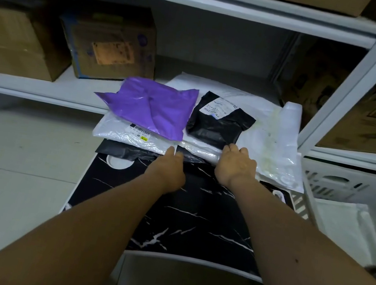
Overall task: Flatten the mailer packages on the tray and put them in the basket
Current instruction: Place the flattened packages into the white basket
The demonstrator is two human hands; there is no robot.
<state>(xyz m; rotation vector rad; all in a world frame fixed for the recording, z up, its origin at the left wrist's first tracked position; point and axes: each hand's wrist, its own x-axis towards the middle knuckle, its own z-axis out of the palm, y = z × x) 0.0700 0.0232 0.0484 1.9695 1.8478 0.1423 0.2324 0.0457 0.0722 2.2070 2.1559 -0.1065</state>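
Both hands reach to the near edge of the mailer pile on the black marbled tray (193,218). Left hand (168,171): fingers extended forward, tips at the flat black mailer (129,153) that sticks out from under the pile; whether they pinch it or only touch, cannot tell. Right hand (235,167): fingers curled over the front edge of the white mailer (199,149), seemingly gripping it

Pile, far end of tray: purple mailer (152,108) on top left, puffed and creased; small black mailer (220,125) with label just beside it on the right; clear bag (279,146) at far right, overhanging the tray

Basket (350,186), white, slatted, stands to the right of the tray, near the right forearm; something pale already lies in it

Judgement: step in hand is drawing one mailer onto the bare near part of the tray. Best to slide the bottom piece out low and slow so the stack above doesn't tumble, then press with flat palms from centre outward to push air out before lifting it right to the basket
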